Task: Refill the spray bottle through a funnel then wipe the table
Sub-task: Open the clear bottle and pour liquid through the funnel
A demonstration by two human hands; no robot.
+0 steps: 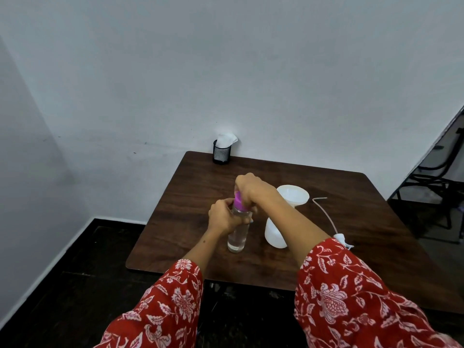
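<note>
Okay, my left hand [223, 218] grips the neck of the clear water bottle [237, 237] standing mid-table [351, 222], and my right hand [251, 189] is clenched around its pink cap [238, 202]. I'd hold the bottle firmly upright while twisting, so nothing spills. Just beside it, the white spray bottle [275, 234] waits with the funnel [293, 195] seated on top.

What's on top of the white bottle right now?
A white funnel sits in the neck of the white bottle. The right hand's forearm crosses in front, hiding the joint, so how deep the spout goes cannot be seen.
</note>
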